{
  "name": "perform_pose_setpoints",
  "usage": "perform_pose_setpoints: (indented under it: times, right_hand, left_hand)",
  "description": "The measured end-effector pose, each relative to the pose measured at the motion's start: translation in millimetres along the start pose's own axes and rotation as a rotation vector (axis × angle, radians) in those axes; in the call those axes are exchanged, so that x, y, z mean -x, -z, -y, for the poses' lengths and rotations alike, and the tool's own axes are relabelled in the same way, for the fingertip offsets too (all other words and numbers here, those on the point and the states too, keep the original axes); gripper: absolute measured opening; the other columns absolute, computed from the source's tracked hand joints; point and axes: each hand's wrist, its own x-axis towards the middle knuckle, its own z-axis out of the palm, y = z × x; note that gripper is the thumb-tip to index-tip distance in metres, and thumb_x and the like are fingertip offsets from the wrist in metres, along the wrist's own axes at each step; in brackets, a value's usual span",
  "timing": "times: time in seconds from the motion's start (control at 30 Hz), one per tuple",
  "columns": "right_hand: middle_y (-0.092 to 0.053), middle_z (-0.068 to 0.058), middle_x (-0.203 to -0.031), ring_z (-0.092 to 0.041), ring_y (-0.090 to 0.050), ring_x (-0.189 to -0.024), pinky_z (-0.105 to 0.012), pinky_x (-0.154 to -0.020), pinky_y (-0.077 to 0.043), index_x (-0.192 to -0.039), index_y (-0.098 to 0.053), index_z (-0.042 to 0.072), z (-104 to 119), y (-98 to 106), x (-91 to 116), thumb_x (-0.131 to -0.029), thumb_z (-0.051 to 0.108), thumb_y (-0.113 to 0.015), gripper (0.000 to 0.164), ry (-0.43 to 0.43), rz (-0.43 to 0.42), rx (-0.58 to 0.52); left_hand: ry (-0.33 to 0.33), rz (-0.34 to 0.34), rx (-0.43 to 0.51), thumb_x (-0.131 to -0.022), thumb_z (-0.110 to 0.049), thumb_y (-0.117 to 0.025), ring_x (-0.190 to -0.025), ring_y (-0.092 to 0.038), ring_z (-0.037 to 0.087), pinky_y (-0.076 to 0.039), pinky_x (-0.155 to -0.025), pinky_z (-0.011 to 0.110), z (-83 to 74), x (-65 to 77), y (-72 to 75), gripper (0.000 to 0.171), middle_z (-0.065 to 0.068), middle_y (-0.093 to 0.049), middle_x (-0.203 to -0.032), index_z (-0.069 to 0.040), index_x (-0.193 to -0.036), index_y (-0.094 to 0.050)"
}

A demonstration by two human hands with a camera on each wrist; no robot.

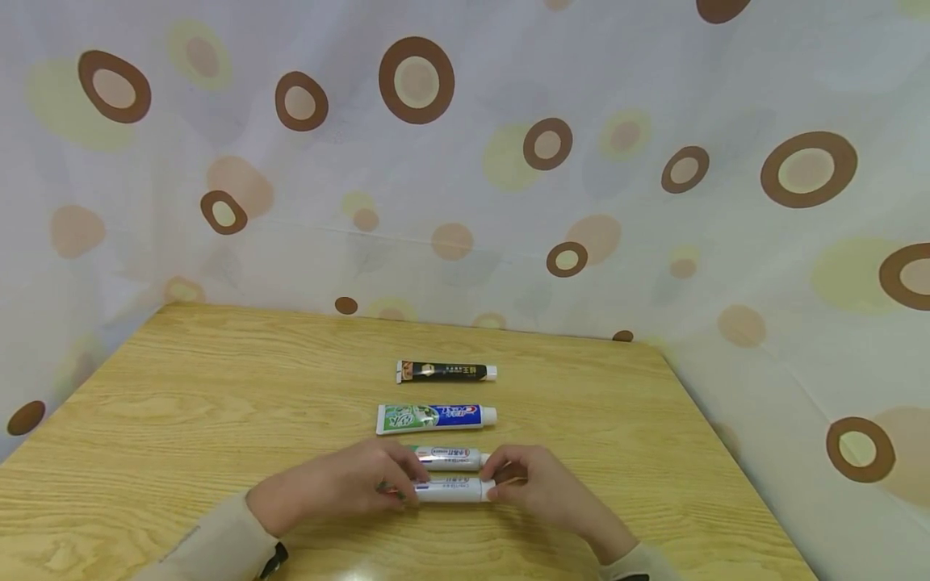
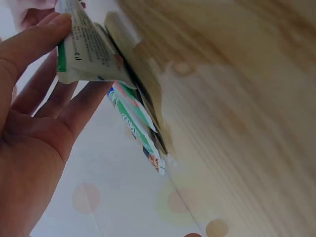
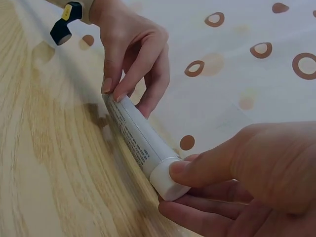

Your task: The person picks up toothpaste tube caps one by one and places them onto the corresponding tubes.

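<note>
Both hands hold the nearest white toothpaste tube (image 1: 452, 490) lengthwise, just in front of a second white tube (image 1: 454, 459). My left hand (image 1: 353, 482) pinches its flat crimped end, seen close in the left wrist view as a tube end with a green edge (image 2: 89, 54). At the other end, my right hand (image 1: 541, 489) grips the white cap (image 3: 167, 178) between thumb and fingers. In the right wrist view the tube (image 3: 136, 131) slants from one hand to the other, close above the tabletop. The left fingers hide part of both white tubes.
Farther back on the wooden table (image 1: 218, 387) lie a green and blue toothpaste tube (image 1: 436, 416) and a black one (image 1: 446, 371). All tubes lie roughly parallel, caps to the right. A white curtain (image 1: 479, 186) with brown circles hangs behind and beside the table.
</note>
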Motion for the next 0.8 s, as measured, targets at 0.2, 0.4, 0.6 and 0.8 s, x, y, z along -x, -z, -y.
perform_pose_setpoints:
  times: [0.2,0.4,0.6,0.8]
  right_hand:
    - [-0.067,-0.012,-0.116,-0.023,-0.067,-0.103,-0.029,-0.085,-0.056,-0.097,-0.067,0.009,-6.0,-5.0,-0.9,-0.088,0.004,-0.071,0.011,-0.009,0.0,0.048]
    - [-0.067,-0.007,-0.113,-0.02,-0.065,-0.104,-0.031,-0.089,-0.055,-0.1,-0.067,0.012,-5.7,-6.2,-2.0,-0.087,0.003,-0.071,0.016,0.006,0.019,0.103]
    - [-0.066,-0.005,-0.11,-0.018,-0.062,-0.102,-0.03,-0.089,-0.055,-0.106,-0.066,0.009,-4.6,-7.1,-2.3,-0.087,0.003,-0.071,0.02,0.025,0.039,0.118]
    - [-0.066,-0.006,-0.112,-0.022,-0.062,-0.105,-0.028,-0.088,-0.054,-0.11,-0.066,0.01,-2.7,-2.6,1.5,-0.09,0.011,-0.071,0.021,0.02,0.026,0.108]
  left_hand:
    - [-0.006,0.025,-0.087,-0.084,-0.01,-0.078,-0.11,-0.063,0.009,-0.05,-0.092,0.017,-1.7,-1.4,-6.5,0.012,-0.002,-0.07,-0.115,-0.021,-0.09,-0.081]
    - [0.044,0.042,-0.123,-0.083,-0.013,-0.08,-0.107,-0.06,0.005,-0.05,-0.088,0.015,-5.1,-1.0,-9.1,0.014,-0.006,-0.066,-0.118,-0.026,-0.09,-0.079]
    - [0.046,0.036,-0.094,-0.083,-0.013,-0.08,-0.103,-0.056,0.001,-0.05,-0.086,0.014,-6.2,0.0,-12.3,0.017,-0.008,-0.062,-0.115,-0.026,-0.088,-0.07]
    - [0.142,0.062,-0.001,-0.082,-0.017,-0.082,-0.1,-0.052,-0.001,-0.05,-0.086,0.017,-6.5,0.5,-8.9,0.024,-0.011,-0.058,-0.114,-0.027,-0.091,-0.062]
